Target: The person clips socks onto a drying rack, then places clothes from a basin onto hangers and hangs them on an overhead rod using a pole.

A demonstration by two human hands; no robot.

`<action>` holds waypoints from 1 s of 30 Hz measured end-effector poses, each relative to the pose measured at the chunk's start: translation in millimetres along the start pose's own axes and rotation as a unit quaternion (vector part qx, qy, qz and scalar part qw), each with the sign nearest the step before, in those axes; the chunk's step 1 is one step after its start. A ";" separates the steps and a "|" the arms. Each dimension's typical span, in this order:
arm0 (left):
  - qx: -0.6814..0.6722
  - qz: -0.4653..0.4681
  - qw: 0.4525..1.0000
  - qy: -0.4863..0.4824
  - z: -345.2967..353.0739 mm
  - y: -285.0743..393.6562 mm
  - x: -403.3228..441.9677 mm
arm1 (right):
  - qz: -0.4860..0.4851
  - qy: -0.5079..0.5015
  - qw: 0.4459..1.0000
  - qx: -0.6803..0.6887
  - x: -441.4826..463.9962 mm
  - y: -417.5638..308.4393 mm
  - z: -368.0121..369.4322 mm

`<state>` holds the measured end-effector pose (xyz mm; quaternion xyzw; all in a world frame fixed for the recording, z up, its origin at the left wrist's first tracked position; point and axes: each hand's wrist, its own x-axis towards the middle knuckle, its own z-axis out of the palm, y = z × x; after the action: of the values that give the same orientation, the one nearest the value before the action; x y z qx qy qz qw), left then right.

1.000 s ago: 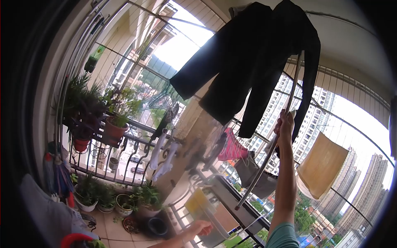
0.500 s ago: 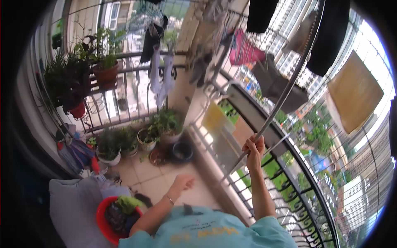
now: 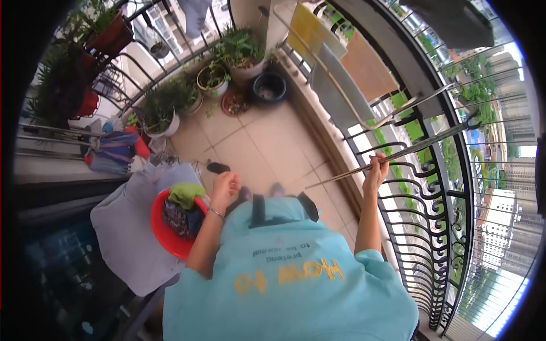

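Observation:
My right hand point(image 3: 376, 170) is wrapped round a thin metal clothes pole point(image 3: 424, 145). The pole slants from above the floor out to the railing side, and its far end looks forked. Curled into a loose fist, my left hand point(image 3: 226, 190) shows nothing in its fingers. It is beside a red basin point(image 3: 166, 240), apart from it. Dark patterned cloth point(image 3: 181, 219) and a lime-green cloth point(image 3: 186, 195) lie in the basin, which rests on a grey cloth-covered surface point(image 3: 122, 227).
Black curled railing point(image 3: 424, 224) runs along the right. Yellow, grey and brown cloths point(image 3: 372, 65) hang near it. Several potted plants point(image 3: 213, 79) and a dark tub point(image 3: 269, 88) stand at the far corner. A folded umbrella point(image 3: 114, 149) is at left, and a dark shoe point(image 3: 218, 167) lies on the tiles.
The view has tipped downward. The pole has swung from steeply upward to nearly level, still in my right hand. My left hand has come nearer my body, beside the basin.

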<state>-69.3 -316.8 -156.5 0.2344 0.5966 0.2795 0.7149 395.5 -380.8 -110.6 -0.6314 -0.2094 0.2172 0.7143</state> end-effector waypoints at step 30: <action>0.325 -0.347 0.842 0.255 -11.2 -211.8 18.2 | 0.117 -0.133 0.882 -0.437 143.8 262.8 -165.4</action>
<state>-52.6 -459.9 -313.2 0.1515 0.8567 -0.1464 0.4708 595.9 -403.8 -387.0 -0.8646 -0.3011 0.2677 0.3004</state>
